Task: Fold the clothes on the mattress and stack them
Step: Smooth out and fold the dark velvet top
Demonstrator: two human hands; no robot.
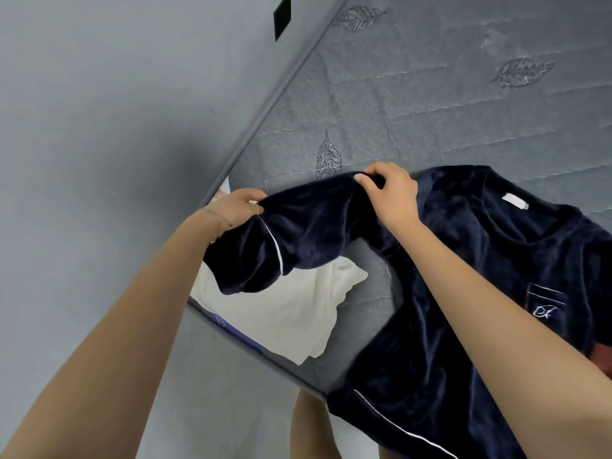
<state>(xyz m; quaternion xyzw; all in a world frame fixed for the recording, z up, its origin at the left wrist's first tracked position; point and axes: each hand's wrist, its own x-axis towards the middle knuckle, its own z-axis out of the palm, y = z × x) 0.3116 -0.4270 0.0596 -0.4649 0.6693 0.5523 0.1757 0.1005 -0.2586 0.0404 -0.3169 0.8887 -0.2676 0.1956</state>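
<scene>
Both arms reach forward — left hand (236, 208) and right hand (389, 190) each pinch the navy top's sleeve (308, 226).

Place: I read this as a bedroom in a home.
Bed: I see a grey quilted mattress (430, 111) with stitched leaf motifs and a piped edge.
Laundry: a navy velvet top (480, 226) and a white garment (281, 309) are on it.

Left forearm (132, 309) and right forearm (496, 293) are shown bare up to the frame edge. A thin chain bracelet (217, 216) with a small metallic charm is worn at the wrist behind the left grip (236, 210). The right grip (389, 193) is bare. Bare legs (308, 425) are seen below.
</scene>
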